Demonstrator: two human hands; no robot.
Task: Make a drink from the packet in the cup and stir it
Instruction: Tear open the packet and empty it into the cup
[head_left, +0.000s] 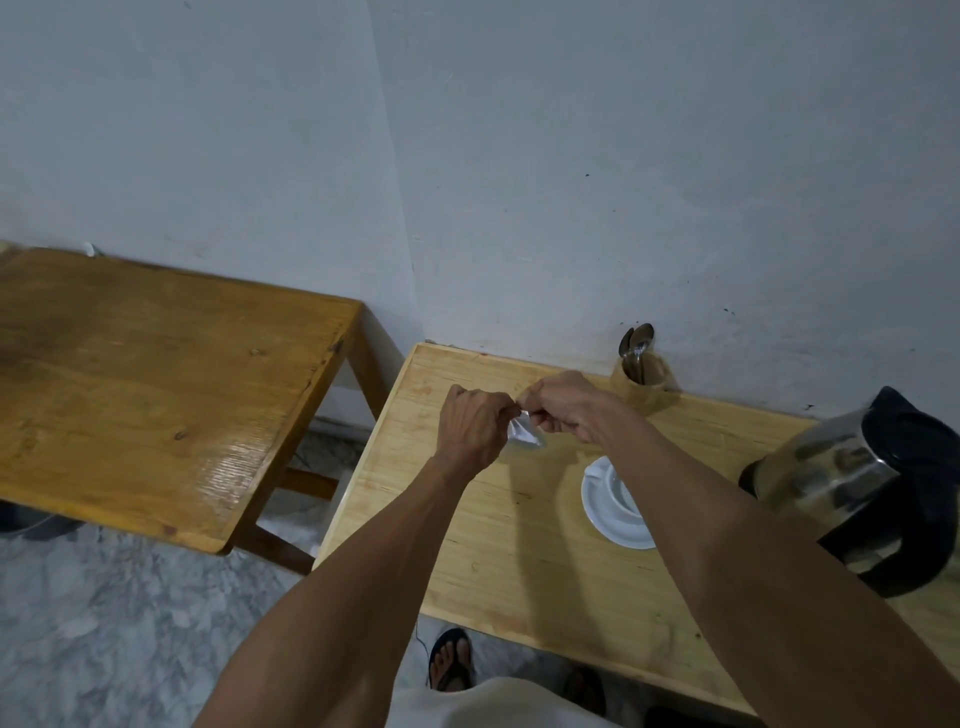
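A small silvery packet (525, 432) hangs in the air above the light wooden table (524, 561). My left hand (475, 428) and my right hand (563, 402) both pinch its top edge, fingertips close together. To the right, partly under my right forearm, a white cup (621, 491) sits on a white saucer (602, 525). Spoons (638, 345) stand in a wooden holder (644, 382) against the wall behind my hands.
A steel kettle with black handle and base (857, 488) stands at the table's right end. A darker wooden table (156, 395) is to the left, with a gap of marbled floor between. My foot in a sandal (451, 660) shows below the table edge.
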